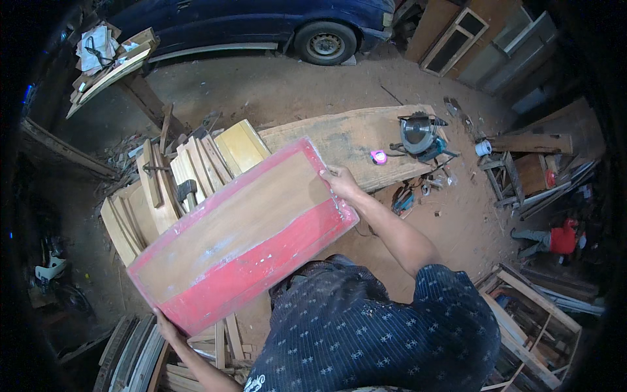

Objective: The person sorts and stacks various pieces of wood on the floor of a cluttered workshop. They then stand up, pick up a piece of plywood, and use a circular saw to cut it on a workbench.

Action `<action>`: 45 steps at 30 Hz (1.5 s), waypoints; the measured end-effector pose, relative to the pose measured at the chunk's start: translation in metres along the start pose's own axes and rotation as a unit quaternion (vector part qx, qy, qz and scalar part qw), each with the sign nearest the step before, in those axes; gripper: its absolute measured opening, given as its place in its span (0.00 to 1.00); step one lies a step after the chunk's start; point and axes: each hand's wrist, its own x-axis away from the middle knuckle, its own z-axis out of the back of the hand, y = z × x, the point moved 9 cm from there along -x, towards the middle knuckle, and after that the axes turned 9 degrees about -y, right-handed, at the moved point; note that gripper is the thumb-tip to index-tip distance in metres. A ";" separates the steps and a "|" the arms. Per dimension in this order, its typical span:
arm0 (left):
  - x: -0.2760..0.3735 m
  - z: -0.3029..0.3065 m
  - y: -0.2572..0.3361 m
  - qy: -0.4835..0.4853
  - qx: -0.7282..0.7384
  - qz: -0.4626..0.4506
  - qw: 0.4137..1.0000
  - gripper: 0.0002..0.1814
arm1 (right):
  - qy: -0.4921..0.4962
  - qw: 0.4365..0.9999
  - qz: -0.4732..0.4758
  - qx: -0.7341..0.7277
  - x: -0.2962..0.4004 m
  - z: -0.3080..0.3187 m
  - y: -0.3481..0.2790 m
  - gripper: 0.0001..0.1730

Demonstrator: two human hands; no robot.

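A long rectangular wooden panel [235, 235], partly stripped to tan and partly covered in worn red paint, is tilted across my front. My left hand [166, 324] grips its lower left corner; the fingers behind the panel are hidden. At the opposite short end my right hand [339, 180] holds the edge, thumb on the face. Beyond the panel lies a wooden workbench top [338, 132]. On it are a pink tape measure [378, 157] and a circular saw [419, 137] with its blade showing. A hammer or hatchet head [186, 190] rests among boards just past the panel.
Stacked planks [196, 161] lie at the left of the bench. A power tool [404, 202] sits on the dirt floor by the bench. A blue vehicle [235, 24] stands at the back. At right are wooden frames [534, 313] and a person in red [562, 239].
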 end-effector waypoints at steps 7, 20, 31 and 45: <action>0.033 -0.073 0.235 -0.098 -0.252 -0.095 0.958 0.27 | 0.103 0.993 0.012 -0.049 -0.107 0.011 0.013 0.28; 0.163 -0.359 0.472 -0.103 -0.261 -0.257 0.925 0.19 | -0.191 0.981 0.028 0.038 -0.200 -0.074 -0.009 0.35; 0.257 -0.604 0.454 -0.146 -0.181 -0.350 0.908 0.22 | -0.269 0.822 0.489 0.110 0.029 0.070 -0.306 0.57; 0.521 -0.830 0.357 -0.774 0.033 -0.455 0.439 0.14 | -0.060 0.958 0.263 -0.099 -0.123 0.382 -0.227 0.26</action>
